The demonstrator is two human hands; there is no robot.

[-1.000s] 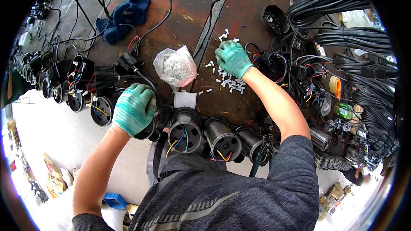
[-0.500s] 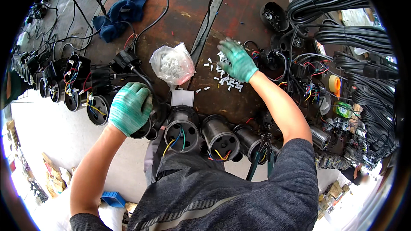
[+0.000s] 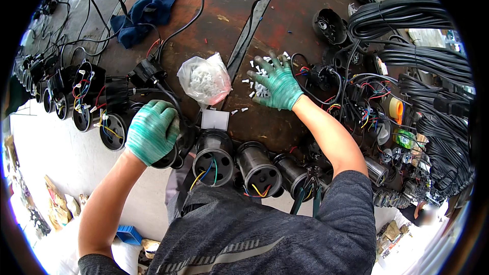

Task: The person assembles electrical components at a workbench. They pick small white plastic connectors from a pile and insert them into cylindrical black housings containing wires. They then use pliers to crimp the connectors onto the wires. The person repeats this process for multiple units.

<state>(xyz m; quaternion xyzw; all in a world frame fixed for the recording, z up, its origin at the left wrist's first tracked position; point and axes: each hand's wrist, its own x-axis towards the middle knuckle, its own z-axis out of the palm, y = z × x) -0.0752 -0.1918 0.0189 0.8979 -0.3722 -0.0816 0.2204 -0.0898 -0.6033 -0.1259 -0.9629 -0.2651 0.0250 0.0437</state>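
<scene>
Both hands wear green-striped gloves. My left hand (image 3: 152, 133) is curled over a black cylindrical housing (image 3: 167, 161) at the bench's near edge, hiding most of it. My right hand (image 3: 278, 84) lies palm down with fingers spread over a heap of small white plastic wire connectors (image 3: 261, 90). Several of these connectors show between and around its fingers; what is under the palm is hidden. A clear plastic bag (image 3: 205, 80) full of the same white pieces stands between the hands. Just below it lies a small white card or box (image 3: 215, 119).
More black housings (image 3: 214, 159) with coloured wires line the near edge. Green-handled pliers (image 3: 308, 189) hang among them at the right. A blue cloth (image 3: 147, 18) lies far left. Coiled black cables (image 3: 407, 14) and an orange tape roll (image 3: 396, 109) are on the right.
My right hand has moved slightly down and spread its fingers, now covering more of the connector heap. My left hand stays on the housing. The whole view has shifted a little.
</scene>
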